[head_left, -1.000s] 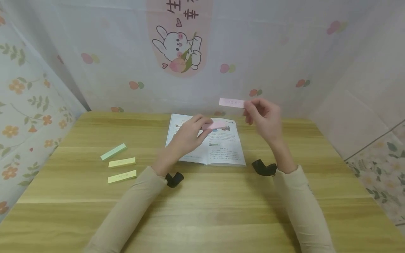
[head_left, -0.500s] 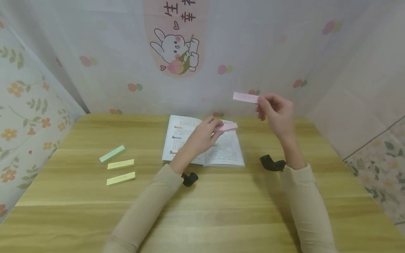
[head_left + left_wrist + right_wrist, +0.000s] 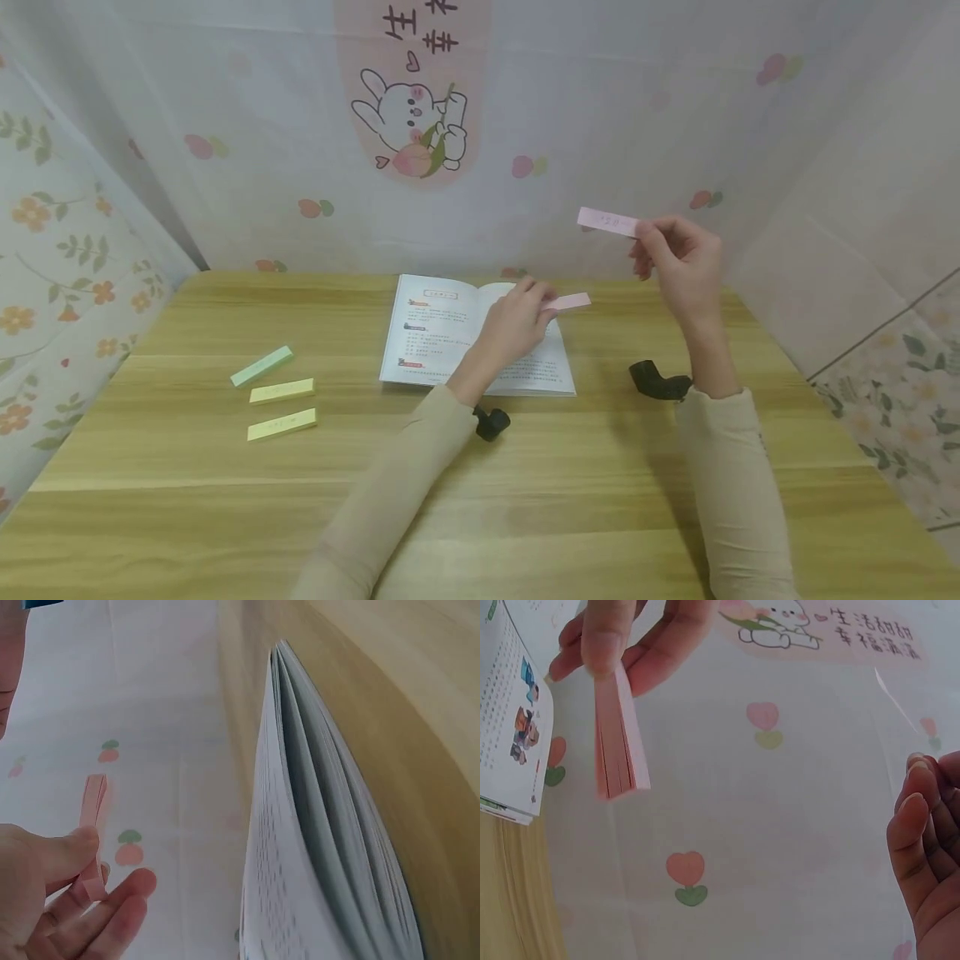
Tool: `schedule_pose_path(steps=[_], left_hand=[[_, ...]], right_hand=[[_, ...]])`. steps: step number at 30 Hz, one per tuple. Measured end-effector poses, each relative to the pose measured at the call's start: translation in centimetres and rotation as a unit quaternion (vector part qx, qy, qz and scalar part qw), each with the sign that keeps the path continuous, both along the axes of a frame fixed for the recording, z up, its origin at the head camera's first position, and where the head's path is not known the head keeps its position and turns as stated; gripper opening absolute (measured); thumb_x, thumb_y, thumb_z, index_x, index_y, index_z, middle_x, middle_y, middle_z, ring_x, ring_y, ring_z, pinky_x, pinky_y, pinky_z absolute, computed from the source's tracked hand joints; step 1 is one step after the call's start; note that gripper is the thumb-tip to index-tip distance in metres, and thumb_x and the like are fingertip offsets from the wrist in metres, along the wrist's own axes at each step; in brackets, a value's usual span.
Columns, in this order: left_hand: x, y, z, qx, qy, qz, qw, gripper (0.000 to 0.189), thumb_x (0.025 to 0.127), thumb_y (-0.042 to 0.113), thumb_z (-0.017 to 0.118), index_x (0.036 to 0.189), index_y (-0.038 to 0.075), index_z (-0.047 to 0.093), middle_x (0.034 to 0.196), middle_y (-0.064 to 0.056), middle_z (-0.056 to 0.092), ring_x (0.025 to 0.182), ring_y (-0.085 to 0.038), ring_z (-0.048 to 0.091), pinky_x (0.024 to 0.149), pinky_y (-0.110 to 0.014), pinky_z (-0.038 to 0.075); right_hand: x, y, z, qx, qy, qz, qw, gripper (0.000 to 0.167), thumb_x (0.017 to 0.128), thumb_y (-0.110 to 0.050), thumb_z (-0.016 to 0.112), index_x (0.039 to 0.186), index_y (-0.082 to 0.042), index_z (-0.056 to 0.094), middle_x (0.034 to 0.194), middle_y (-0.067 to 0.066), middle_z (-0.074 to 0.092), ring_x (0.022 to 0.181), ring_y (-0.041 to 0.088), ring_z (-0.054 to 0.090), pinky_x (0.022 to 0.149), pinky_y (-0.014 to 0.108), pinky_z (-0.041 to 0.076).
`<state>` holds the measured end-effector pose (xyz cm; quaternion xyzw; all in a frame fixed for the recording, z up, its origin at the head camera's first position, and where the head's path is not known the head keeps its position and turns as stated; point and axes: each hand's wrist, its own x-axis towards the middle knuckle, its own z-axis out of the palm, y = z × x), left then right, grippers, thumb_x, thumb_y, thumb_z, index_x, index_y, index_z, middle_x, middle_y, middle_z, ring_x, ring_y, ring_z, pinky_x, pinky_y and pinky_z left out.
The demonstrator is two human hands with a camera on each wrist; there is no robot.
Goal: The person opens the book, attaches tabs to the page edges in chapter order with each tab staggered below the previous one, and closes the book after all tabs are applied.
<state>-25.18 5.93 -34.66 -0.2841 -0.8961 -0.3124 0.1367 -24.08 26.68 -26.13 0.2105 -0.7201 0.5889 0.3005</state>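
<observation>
My left hand pinches a pink sticky note pad above the right page of an open book. In the right wrist view the pad shows its layered edge, held between thumb and fingers. Higher up and to the right, my right hand pinches a single pink sticky note with handwriting on it, raised in front of the wall curtain. From the right wrist camera that note appears nearly edge-on as a thin sliver. The left hand covers part of the book's right page.
On the left of the wooden table lie a green sticky note pad and two yellow ones, the nearer yellow pad bearing handwriting. A white curtain with a rabbit print hangs behind the table's back edge.
Both hands have moved to the right, the right one also slightly up, each keeping its pink piece. The left hand has uncovered more of the book's left page.
</observation>
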Motion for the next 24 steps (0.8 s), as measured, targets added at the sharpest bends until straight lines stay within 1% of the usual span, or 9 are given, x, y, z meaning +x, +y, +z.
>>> schedule_pose_path(steps=[3,6,11,14,19,22,24], left_hand=[[-0.1,0.9,-0.1,-0.009,-0.006,0.017,0.9998,0.024,0.101,0.02,0.065,0.12,0.007,0.069,0.117,-0.008,0.065,0.087,-0.019,0.065,0.069,-0.03,0.054],[-0.4,1.7,-0.2,-0.019,-0.009,0.031,0.9993,0.025,0.1,0.023,0.065,0.12,0.009,0.07,0.12,-0.006,0.066,0.094,-0.019,0.067,0.073,-0.03,0.055],[-0.8,2.9,-0.3,-0.017,-0.024,0.033,0.999,0.026,0.1,0.024,0.065,0.121,0.01,0.07,0.121,-0.005,0.066,0.102,-0.019,0.067,0.08,-0.03,0.055],[-1.2,3.8,-0.3,-0.021,-0.035,0.033,0.9986,0.024,0.1,0.022,0.065,0.12,0.009,0.07,0.12,-0.006,0.066,0.101,-0.019,0.066,0.081,-0.029,0.055],[-1.6,5.3,-0.3,-0.03,-0.066,0.041,0.9965,0.023,0.1,0.019,0.066,0.118,0.007,0.071,0.116,-0.006,0.065,0.102,-0.017,0.065,0.086,-0.026,0.054],[-1.8,6.1,-0.4,-0.037,-0.078,0.046,0.9952,0.022,0.099,0.017,0.066,0.119,0.007,0.07,0.115,-0.006,0.064,0.102,-0.017,0.064,0.087,-0.025,0.053],[-1.8,6.6,-0.5,-0.047,-0.083,0.051,0.9942,0.021,0.099,0.018,0.066,0.118,0.008,0.071,0.116,-0.006,0.065,0.101,-0.017,0.064,0.086,-0.025,0.053]], right_hand=[[0.0,0.2,0.0,0.001,0.003,-0.004,1.0,0.027,0.097,-0.006,0.065,0.089,0.019,0.063,0.066,0.003,0.065,0.048,0.012,0.053,0.047,0.017,0.046],[0.0,0.4,0.0,0.01,0.006,-0.011,0.9999,0.026,0.098,-0.006,0.065,0.09,0.019,0.064,0.066,0.002,0.065,0.048,0.012,0.053,0.047,0.017,0.047],[0.0,0.8,0.2,0.023,0.006,-0.026,0.9994,0.027,0.098,-0.008,0.065,0.091,0.018,0.064,0.066,0.001,0.065,0.049,0.012,0.054,0.048,0.017,0.047],[-0.2,1.3,0.1,0.017,-0.002,-0.028,0.9995,0.026,0.097,-0.009,0.066,0.09,0.016,0.066,0.066,0.001,0.065,0.049,0.012,0.054,0.048,0.017,0.047],[-0.6,2.3,-0.2,-0.003,-0.017,-0.027,0.9995,0.023,0.096,-0.007,0.067,0.09,0.014,0.067,0.066,0.003,0.064,0.048,0.012,0.054,0.047,0.016,0.047],[-0.8,2.8,-0.4,0.003,-0.026,-0.042,0.9988,0.024,0.097,-0.009,0.067,0.09,0.013,0.067,0.066,0.002,0.064,0.049,0.012,0.055,0.048,0.017,0.048],[-0.8,3.0,-0.6,0.01,-0.031,-0.053,0.998,0.026,0.097,-0.011,0.067,0.09,0.014,0.066,0.066,0.002,0.064,0.049,0.011,0.055,0.048,0.017,0.048]])
